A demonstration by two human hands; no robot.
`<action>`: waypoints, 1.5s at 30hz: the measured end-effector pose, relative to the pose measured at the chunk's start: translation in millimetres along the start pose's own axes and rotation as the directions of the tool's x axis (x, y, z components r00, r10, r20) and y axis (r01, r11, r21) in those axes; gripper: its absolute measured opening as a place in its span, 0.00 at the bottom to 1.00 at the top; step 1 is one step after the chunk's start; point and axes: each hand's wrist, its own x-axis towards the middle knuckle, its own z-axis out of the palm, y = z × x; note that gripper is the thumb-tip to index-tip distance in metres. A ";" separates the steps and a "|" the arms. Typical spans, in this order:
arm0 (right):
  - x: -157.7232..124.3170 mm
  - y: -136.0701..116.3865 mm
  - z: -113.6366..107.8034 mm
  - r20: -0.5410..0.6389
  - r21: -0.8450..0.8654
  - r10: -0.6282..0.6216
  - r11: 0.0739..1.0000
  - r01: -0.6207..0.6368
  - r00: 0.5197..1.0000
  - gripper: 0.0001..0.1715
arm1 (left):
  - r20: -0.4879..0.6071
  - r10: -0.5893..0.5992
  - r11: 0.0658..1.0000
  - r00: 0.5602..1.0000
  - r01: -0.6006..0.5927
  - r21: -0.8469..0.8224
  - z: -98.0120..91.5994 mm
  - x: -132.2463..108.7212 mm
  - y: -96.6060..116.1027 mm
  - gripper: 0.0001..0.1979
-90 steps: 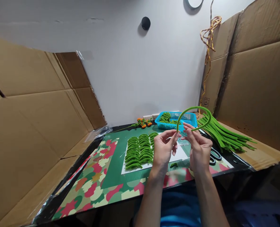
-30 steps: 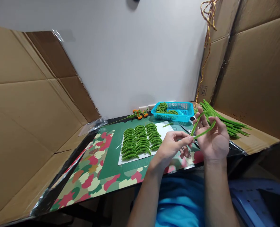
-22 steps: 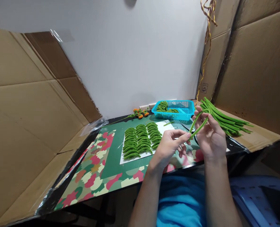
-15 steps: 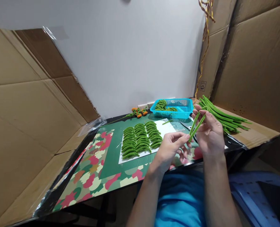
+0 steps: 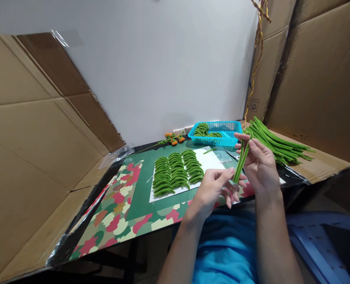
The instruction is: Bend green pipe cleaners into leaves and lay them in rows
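Note:
A green fuzzy pipe cleaner [image 5: 241, 159] is folded double, its bend at the top and its two ends hanging close together. My right hand [image 5: 260, 165] pinches it near the bend between thumb and fingers. By the lower ends is my left hand [image 5: 213, 187], thumb and fingers apart, with the strands in front of its fingertips; whether they touch is hard to see. Short curved green pieces [image 5: 177, 171] lie in three neat columns on a white sheet [image 5: 212, 159] to the left. A bundle of long green pipe cleaners [image 5: 278, 144] rests behind my right hand.
At the back a blue plastic basket [image 5: 229, 140] holds more curved green pieces. Scissors [image 5: 232, 154] lie partly hidden behind my hands. Orange flowers on a green stem [image 5: 173, 139] lie left of the basket. Cardboard panels [image 5: 319, 79] stand at both sides, and a blue stool [image 5: 313, 236] is at right.
The two strands of the folded pipe cleaner have come closer together and hang more upright. My left thumb has moved off the strands, and its fingers have spread.

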 end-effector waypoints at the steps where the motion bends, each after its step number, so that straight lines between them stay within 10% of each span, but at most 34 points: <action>1: -0.3 -0.2 -0.2 0.010 -0.008 0.015 1.000 -0.015 1.000 0.10 | 0.005 -0.001 1.000 1.000 0.001 0.000 0.6 -1.1 -0.6 0.29; 22: -3.1 14.9 3.5 0.130 0.025 0.146 0.988 -0.150 0.981 0.14 | -0.181 0.059 0.998 0.982 -0.064 -0.018 -0.2 -26.5 -27.7 0.26; 45: -2.7 23.2 -1.3 0.129 0.087 0.170 0.980 -0.182 0.977 0.13 | -0.124 -0.030 0.996 0.992 0.020 -0.084 -7.6 -14.6 -35.5 0.37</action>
